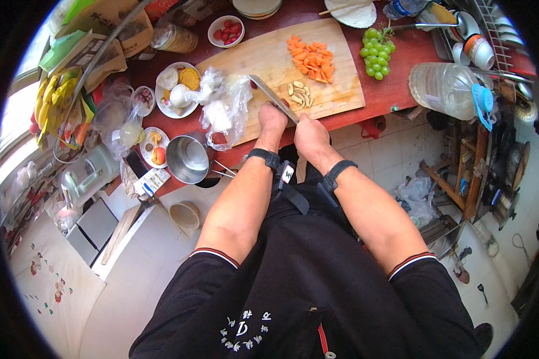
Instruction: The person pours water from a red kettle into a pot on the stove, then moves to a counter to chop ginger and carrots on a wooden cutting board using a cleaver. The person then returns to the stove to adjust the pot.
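Observation:
My right hand (312, 133) grips the handle end of a kitchen knife (269, 92), whose broad blade slants up and left over the wooden cutting board (265, 49). Close against the blade's left side, my left hand (271, 119) has its fingers curled down at the board's near edge. What lies under those fingers is hidden. A small dark red piece (285, 102) shows just right of the blade, and another red piece (253, 84) lies by its tip. Sliced ginger (300, 94) sits right of the knife. Beyond it is a pile of cut carrot (312, 59).
Left of my hands are a clear plastic bag (227, 110), a steel pot (187, 159) and a plate of food (177, 89). Green grapes (377, 53) and a large water jug (444, 89) lie right of the board. A bowl of red fruit (226, 31) stands behind.

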`<state>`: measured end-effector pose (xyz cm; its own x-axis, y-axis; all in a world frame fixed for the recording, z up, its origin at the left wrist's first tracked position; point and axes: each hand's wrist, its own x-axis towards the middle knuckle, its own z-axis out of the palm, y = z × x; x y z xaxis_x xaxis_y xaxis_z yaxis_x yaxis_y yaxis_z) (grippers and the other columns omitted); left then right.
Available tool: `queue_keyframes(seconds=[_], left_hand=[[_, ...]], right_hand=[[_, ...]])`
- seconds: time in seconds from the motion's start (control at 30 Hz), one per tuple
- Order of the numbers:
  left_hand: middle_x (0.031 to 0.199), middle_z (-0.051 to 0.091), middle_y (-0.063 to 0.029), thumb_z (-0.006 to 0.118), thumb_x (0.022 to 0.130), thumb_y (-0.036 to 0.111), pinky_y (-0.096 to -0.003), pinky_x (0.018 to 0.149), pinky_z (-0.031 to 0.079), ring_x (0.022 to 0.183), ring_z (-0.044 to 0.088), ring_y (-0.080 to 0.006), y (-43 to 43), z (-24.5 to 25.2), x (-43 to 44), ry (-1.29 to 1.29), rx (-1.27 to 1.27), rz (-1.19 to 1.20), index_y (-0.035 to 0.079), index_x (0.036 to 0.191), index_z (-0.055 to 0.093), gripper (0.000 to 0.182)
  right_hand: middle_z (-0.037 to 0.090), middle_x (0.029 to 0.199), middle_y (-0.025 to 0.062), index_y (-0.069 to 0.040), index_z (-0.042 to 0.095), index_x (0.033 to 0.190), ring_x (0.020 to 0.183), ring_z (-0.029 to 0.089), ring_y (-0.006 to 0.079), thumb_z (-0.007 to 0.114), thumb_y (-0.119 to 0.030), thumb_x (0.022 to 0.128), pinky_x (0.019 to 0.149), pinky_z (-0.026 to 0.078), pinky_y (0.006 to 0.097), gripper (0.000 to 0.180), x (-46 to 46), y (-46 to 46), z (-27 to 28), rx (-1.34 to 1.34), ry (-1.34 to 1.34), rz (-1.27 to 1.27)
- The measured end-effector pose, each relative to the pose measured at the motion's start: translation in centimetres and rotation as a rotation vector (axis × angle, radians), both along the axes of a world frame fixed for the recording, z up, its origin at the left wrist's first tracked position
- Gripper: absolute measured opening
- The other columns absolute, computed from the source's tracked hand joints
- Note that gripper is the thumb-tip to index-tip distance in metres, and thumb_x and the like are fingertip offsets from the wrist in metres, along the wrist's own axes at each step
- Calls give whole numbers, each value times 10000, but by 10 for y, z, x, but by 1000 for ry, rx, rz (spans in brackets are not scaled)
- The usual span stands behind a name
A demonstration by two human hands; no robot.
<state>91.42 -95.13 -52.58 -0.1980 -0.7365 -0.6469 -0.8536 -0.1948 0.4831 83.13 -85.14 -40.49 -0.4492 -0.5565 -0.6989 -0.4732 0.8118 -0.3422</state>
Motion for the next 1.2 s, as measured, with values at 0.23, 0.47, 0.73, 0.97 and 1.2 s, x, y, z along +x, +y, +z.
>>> queue_keyframes(seconds=[0.23,0.47,0.73,0.97,1.2], left_hand=[[929,762,-236,743,922,296,-467,822,573,923,745,-401,2,24,-5,-25,-91,-10,-8,961,721,307],[926,745,-278,713,924,266,-502,823,572,919,726,-452,9,34,-5,22,-153,-49,-26,979,717,298],[945,745,-274,719,923,234,-507,844,571,937,724,-453,14,39,-10,-15,-152,-19,-31,991,689,275],[933,743,-251,719,936,236,-511,835,567,918,721,-445,31,40,-6,11,-158,-39,-10,1011,661,264],[903,746,-236,748,918,231,-506,837,569,910,725,-429,18,47,-8,-22,-172,-86,6,970,669,243]], right_hand=[[722,1000,321,43,652,1077,995,711,491,530,-44,919,869,569,569,218,-3,5,-8,-74,-16,-47],[724,979,320,37,674,1033,992,710,490,548,-58,914,866,571,566,197,-7,21,-2,-43,-10,-56],[745,1049,280,31,701,1116,1028,734,434,552,-76,951,890,589,532,246,-21,16,-2,52,-55,59],[735,1066,290,17,691,1128,1053,719,445,562,-74,935,906,578,537,249,-19,16,-9,48,-67,16],[737,1059,289,12,740,1041,1054,720,429,572,-113,936,918,580,518,234,-32,22,-29,-38,-73,25]])
